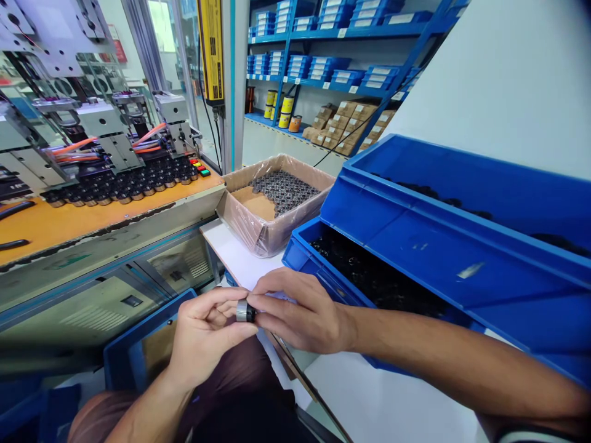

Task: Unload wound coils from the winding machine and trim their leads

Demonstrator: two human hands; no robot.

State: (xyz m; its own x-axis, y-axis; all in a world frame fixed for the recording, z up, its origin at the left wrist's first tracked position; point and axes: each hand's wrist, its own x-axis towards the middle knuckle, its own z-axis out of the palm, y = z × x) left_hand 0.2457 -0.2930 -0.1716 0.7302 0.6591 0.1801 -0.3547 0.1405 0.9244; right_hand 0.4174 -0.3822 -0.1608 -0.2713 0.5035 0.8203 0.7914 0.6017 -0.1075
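Between my two hands is a small cylindrical part (242, 311), a silvery ridged ring with a black piece at its right end. My left hand (203, 332) grips it from the left, fingers curled behind and thumb stretched below. The fingertips of my right hand (300, 311) close on the black end from the right. Both hands are above my lap, near the edge of the white table (231, 246). My fingers partly hide the part, so its exact kind is unclear.
A plastic-lined carton (263, 237) holds rows of small dark parts. Blue bins (415, 227) stand stacked at right, with black pieces inside. At left, many black-and-metal parts (124, 187) line an orange bench (170, 200) under a machine. Another blue bin (113, 357) sits below. Shelves (314, 34) stand behind.
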